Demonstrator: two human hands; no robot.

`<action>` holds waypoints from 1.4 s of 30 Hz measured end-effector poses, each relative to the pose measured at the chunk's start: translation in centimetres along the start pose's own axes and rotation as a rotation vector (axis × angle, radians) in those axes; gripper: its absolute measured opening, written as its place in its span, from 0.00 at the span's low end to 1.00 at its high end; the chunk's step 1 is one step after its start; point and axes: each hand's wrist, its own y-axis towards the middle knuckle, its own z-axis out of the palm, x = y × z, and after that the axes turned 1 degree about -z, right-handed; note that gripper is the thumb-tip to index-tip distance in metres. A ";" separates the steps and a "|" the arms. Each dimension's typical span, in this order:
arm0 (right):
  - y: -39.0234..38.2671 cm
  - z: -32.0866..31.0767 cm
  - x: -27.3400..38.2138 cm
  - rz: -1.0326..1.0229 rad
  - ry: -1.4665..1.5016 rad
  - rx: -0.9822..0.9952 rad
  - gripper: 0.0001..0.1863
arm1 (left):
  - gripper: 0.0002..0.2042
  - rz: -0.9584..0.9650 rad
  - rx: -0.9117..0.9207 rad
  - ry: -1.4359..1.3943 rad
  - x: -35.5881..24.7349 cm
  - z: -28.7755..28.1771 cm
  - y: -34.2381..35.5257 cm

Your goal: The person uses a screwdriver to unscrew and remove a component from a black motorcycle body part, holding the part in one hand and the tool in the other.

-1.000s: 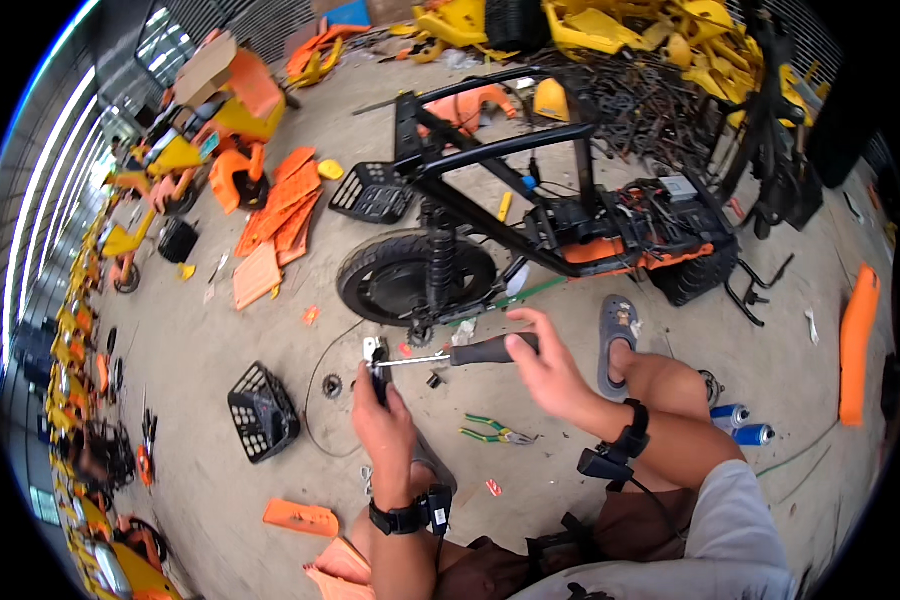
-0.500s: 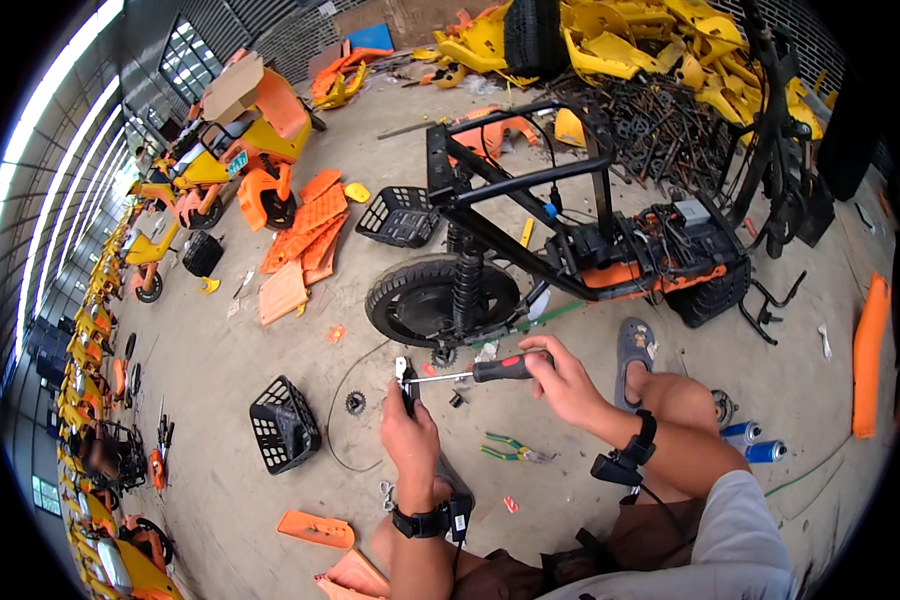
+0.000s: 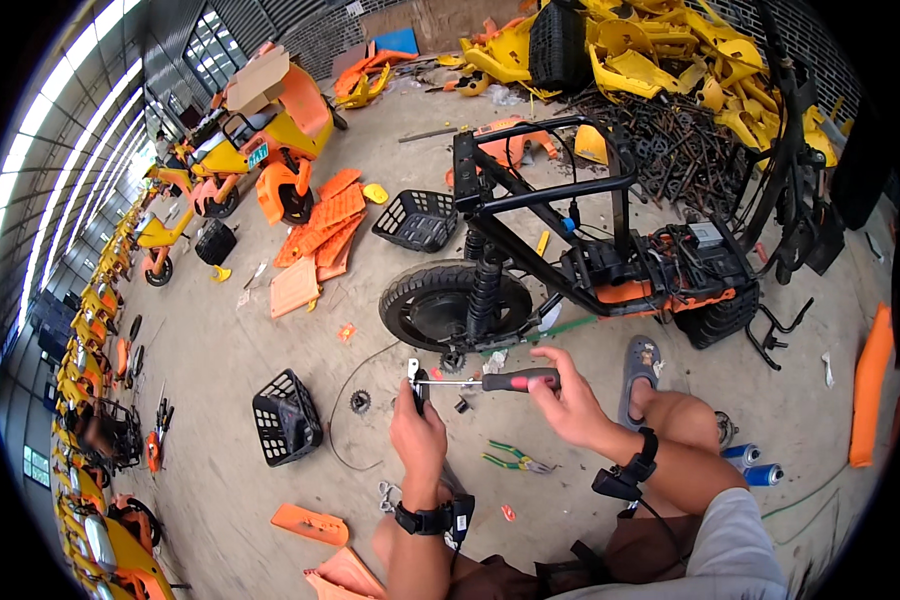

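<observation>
My left hand (image 3: pixel 417 434) is closed on a small black part (image 3: pixel 420 393) with a silver metal bracket (image 3: pixel 413 369) at its top. My right hand (image 3: pixel 570 402) grips the black-and-red handle of a screwdriver (image 3: pixel 508 381); its metal shaft runs leftward to the part in my left hand. Just beyond are a sprocket (image 3: pixel 453 361) on the floor and the rear wheel (image 3: pixel 409 320) of a black scooter frame (image 3: pixel 550 172). A small black piece (image 3: pixel 461 404), another sprocket (image 3: pixel 360 401) and green-handled pliers (image 3: pixel 500 460) lie near my hands.
Black baskets (image 3: pixel 283 417) (image 3: pixel 415 220) lie on the concrete floor (image 3: pixel 230 350). Orange panels (image 3: pixel 320 240), two spray cans (image 3: pixel 761 474) and a long orange piece (image 3: pixel 872 380) lie around. Yellow-orange scooters (image 3: pixel 270 130) line the left; yellow body parts (image 3: pixel 630 70) are heaped behind the frame.
The head view has shifted, and my hands and the scene sit further right in the picture. My right fingers have moved slightly on the screwdriver handle, whose shaft still meets the held part.
</observation>
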 end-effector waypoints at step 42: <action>0.3 0.4 -0.6 -0.151 0.074 0.007 0.24 | 0.25 0.048 0.014 0.012 2.7 0.1 0.1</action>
